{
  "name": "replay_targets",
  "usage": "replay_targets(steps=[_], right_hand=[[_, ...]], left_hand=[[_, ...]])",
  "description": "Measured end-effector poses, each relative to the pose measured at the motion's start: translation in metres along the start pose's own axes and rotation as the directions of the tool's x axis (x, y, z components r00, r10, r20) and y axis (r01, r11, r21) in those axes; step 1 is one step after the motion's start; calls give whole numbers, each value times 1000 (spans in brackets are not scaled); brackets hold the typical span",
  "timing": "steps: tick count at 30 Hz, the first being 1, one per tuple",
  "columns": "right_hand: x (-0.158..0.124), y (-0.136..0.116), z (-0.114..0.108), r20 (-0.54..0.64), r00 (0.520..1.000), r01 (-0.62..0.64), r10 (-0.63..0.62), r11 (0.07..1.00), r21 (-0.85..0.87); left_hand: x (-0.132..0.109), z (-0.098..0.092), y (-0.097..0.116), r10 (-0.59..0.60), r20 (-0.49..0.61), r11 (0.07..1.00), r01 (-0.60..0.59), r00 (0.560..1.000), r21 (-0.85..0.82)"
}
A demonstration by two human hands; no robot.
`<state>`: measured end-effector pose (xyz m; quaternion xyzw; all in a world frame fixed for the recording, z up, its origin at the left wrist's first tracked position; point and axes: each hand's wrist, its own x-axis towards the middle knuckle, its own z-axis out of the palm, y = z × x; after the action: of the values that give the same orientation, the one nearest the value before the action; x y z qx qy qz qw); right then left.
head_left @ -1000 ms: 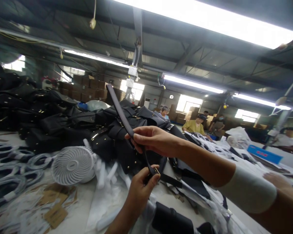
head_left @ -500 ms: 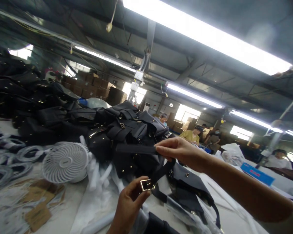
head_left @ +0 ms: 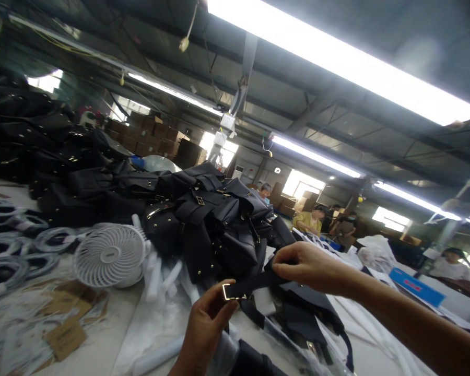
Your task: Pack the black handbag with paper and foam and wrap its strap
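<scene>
Between thumb and fingers, my left hand point(head_left: 207, 324) pinches a gold rectangular buckle point(head_left: 230, 292). A black strap point(head_left: 258, 283) runs from the buckle to the right, and my closed right hand point(head_left: 307, 265) grips it farther along. Whether the strap's tip passes fully through the frame is hard to see. Below and behind my right hand lies a black bag point(head_left: 303, 316) with straps, partly in clear plastic. Another dark, rounded piece point(head_left: 254, 360) sits at the bottom edge beside my left wrist.
A heap of black bags point(head_left: 219, 209) with gold fittings fills the table's far side. A white fan point(head_left: 112, 255) stands left, near bundled white coils point(head_left: 3, 266) and brown tags point(head_left: 66, 337). A blue box point(head_left: 415, 287) lies to the right. Several people sit farther back.
My right hand has moved right and slightly down. The strap end that stuck out leftward from it no longer shows; the strap now stretches flatter between the hands. My left hand stays at the buckle.
</scene>
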<state>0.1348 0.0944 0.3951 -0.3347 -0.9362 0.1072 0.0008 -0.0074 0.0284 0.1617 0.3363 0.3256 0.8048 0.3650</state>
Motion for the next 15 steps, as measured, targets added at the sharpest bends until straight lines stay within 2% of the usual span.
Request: replay_targets(steps=[5,8,10,13,15], right_hand=[[-3,-8,1,-68,997,40,-47,994,-100],[-2,-13,7,-101,987,114,-127,985,-126],[1,-17,12,-90,974,194,-208,970,-147],[8,-23,20,-56,945,308,-322,935,-177],[12,-26,25,-80,922,349,-379,902,-252]], left_hand=[[-3,1,-1,5,9,1000,-5,1000,2],[-2,1,3,4,0,998,-4,1000,63],[0,0,7,79,-2,981,-78,997,176],[1,-3,16,232,42,888,-230,972,397],[-4,-7,23,244,49,828,-234,969,510]])
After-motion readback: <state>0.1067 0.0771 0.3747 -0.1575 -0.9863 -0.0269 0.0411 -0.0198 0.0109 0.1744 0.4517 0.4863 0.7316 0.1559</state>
